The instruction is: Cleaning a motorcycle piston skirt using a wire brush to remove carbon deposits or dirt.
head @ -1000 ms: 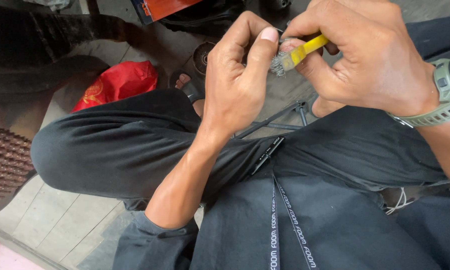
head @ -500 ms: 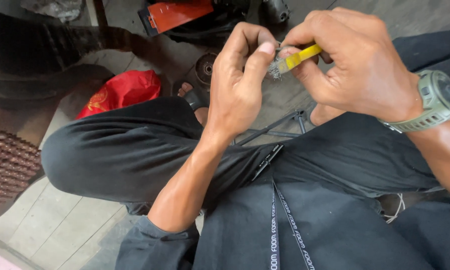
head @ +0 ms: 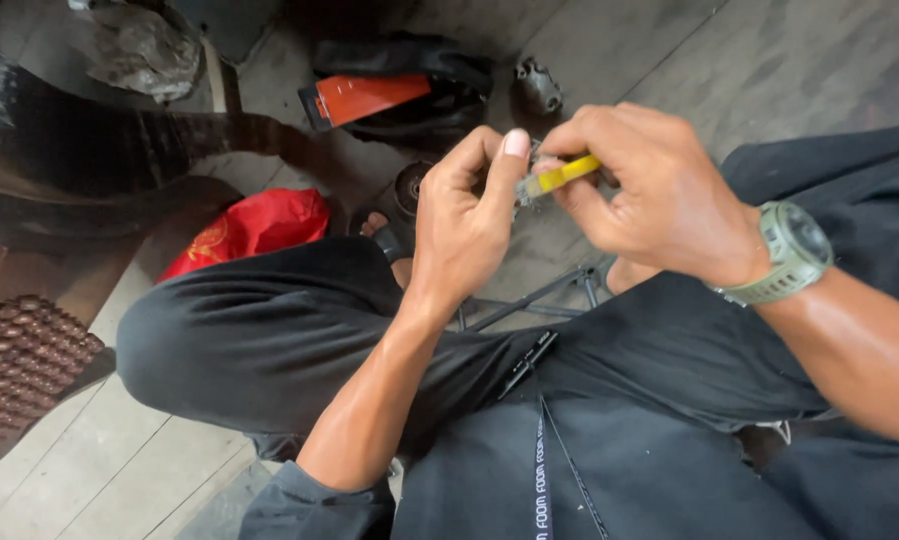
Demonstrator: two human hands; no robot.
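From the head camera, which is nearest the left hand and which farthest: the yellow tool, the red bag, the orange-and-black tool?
1. Yellow tool: touching the left hand, at its fingertips.
2. Orange-and-black tool: on the floor, up-left.
3. Red bag: farther left, beside the knee; close to second.

Single head-worn view, looking steeply down from close range over the person's own lap and raised hands (head: 570,210), with the floor (head: 730,60) beyond the bent knees.
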